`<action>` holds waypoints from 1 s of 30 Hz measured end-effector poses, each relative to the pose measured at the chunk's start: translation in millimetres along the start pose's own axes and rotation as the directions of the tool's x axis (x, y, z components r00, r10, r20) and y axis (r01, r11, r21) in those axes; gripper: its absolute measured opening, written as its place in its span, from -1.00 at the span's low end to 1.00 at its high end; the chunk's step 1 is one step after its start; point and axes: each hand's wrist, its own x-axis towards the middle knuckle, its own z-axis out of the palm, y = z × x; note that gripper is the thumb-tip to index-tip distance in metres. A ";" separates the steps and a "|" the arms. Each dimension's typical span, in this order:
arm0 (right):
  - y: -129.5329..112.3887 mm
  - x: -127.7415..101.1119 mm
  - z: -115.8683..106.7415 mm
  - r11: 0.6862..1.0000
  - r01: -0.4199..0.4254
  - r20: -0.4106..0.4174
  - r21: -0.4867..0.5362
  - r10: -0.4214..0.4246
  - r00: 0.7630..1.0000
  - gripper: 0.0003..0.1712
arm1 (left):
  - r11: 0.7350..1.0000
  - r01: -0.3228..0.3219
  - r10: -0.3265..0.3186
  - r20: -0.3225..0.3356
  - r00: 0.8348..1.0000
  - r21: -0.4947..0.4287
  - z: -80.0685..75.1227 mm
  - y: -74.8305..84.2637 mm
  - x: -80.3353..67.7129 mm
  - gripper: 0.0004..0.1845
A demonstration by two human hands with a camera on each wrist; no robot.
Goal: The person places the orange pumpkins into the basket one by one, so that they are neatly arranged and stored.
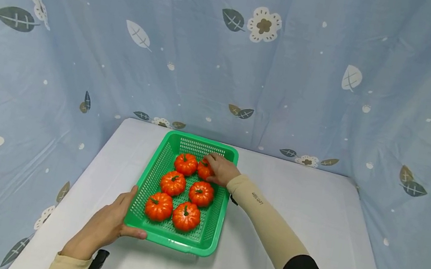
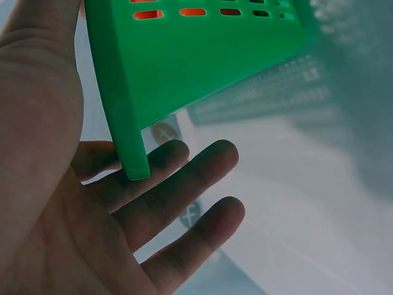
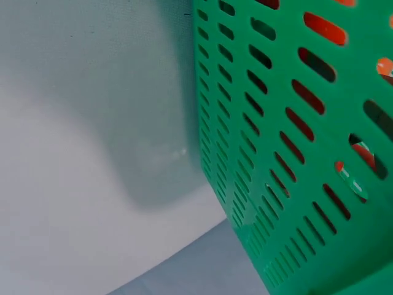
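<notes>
A green plastic basket (image 1: 203, 244) holds several small orange pumpkins (image 1: 186, 216) with dark stems, set in two rough columns. My right hand (image 1: 221, 170) reaches over the right rim and grips the far right pumpkin (image 1: 203, 170), its fingers covering part of it. At the near left corner, my left hand (image 1: 108, 223) rests against the basket, thumb along the front rim. The left wrist view shows its fingers (image 2: 190, 175) spread and fairly straight by the rim. Only the slotted basket wall (image 3: 276, 135) shows in the right wrist view, the right hand being out of sight.
The basket stands on a white-covered table (image 1: 262, 266), left of its middle. A blue curtain (image 1: 196, 45) with leaves and flowers hangs behind and at both sides. A black strap piece (image 1: 98, 261) sits at the left wrist.
</notes>
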 end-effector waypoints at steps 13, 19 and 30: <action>0.6 2.0 4.2 0.999 -0.044 0.010 0.001 0.044 0.999 -0.16 | 1.000 -0.002 0.002 0.001 1.000 -0.004 0.4 -0.6 0.3 0.49; 0.5 1.9 5.8 0.999 -0.052 0.003 -0.001 0.052 0.999 -0.14 | 1.000 0.004 -0.004 0.005 1.000 0.001 -0.1 -0.3 -0.1 0.49; -4.0 -4.4 5.4 0.987 -0.029 -0.119 0.156 0.048 0.992 -0.26 | 1.000 -0.006 0.006 -0.004 1.000 -0.009 0.4 -1.4 -1.1 0.49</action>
